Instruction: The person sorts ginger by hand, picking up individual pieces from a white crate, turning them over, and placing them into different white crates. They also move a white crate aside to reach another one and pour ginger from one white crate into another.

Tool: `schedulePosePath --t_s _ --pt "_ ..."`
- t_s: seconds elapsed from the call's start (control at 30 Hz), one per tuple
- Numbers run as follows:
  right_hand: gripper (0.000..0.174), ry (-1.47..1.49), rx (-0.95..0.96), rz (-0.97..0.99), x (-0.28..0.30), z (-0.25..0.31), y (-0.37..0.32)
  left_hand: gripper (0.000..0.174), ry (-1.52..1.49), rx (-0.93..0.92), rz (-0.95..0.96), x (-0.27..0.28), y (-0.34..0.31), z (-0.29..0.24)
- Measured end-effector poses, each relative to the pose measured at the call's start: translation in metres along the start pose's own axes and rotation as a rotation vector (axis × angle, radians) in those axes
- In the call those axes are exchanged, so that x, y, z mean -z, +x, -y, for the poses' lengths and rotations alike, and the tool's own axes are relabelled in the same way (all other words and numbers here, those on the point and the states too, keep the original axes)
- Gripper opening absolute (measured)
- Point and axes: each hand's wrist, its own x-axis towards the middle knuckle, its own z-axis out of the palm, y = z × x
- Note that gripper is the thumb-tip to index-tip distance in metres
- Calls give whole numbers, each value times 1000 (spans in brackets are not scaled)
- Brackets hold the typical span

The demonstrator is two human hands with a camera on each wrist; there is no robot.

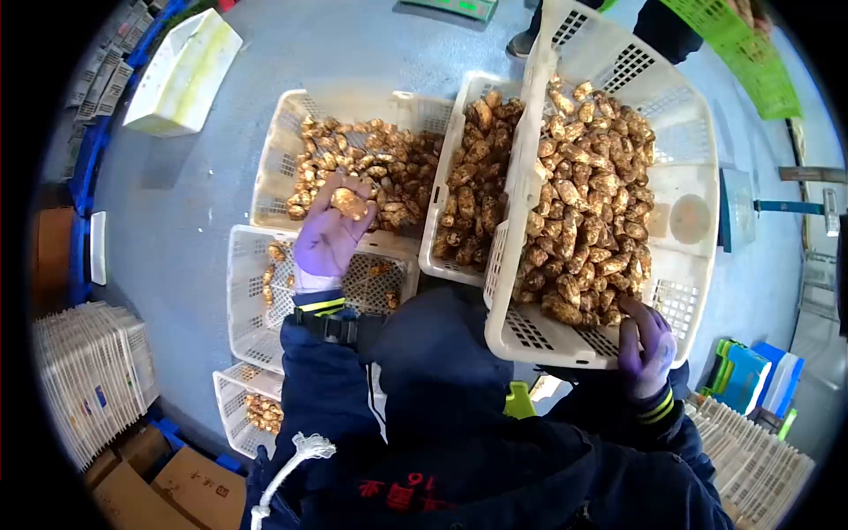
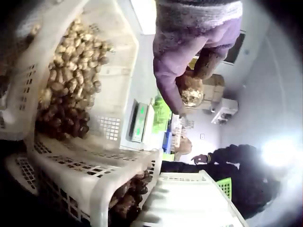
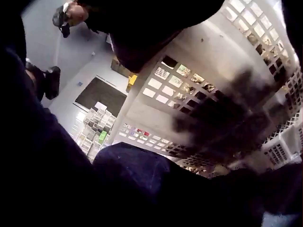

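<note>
In the head view my left hand (image 1: 327, 243), in a purple glove, holds a rounded tan taro (image 1: 350, 204) on its upturned fingers and thumb. It is over a white basket (image 1: 269, 190) of small brown taros. The left wrist view shows the gloved hand (image 2: 182, 54) with its fingers curled round the taro (image 2: 191, 97). My right hand (image 1: 649, 346), also gloved, is at the near right corner of a tall white basket (image 1: 685, 181). Its fingertips reach the edge of the brown taro pile (image 1: 587, 208) inside; whether they grip one I cannot tell.
Between the two baskets stands a narrower taro basket (image 1: 430, 238). Nearer left are a basket with a few taros (image 1: 252, 309) and a smaller basket (image 1: 234, 411). A white foam box (image 1: 181, 75), a green-lit scale (image 1: 455, 7) and stacked crates (image 1: 93, 384) surround them. Another person's shoe (image 1: 521, 44) shows.
</note>
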Motion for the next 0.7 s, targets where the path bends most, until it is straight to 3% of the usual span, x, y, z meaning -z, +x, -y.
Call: schedulePosePath --t_s 0.03,0.27,0.43,0.47,0.57,0.67,0.7 --pt "28 81 -144 -28 0 4 -1 51 117 -33 17 -17 -8 -5" --pt "20 116 44 -208 -3 -5 -15 52 521 -287 37 -125 -83 -38" --pt "17 107 26 -235 -4 -10 -23 57 846 -464 14 -184 -130 -38" --pt "18 90 98 -299 -5 -12 -24 59 880 -473 4 -198 -139 -36" --pt "17 82 49 -254 -3 -15 -28 65 979 -483 -20 -236 -162 -33" --pt "16 134 108 -253 -5 -23 -30 63 955 -477 -26 -241 -171 -31" --pt "17 187 93 -252 -3 -26 -33 60 937 -455 54 -238 -175 -35"
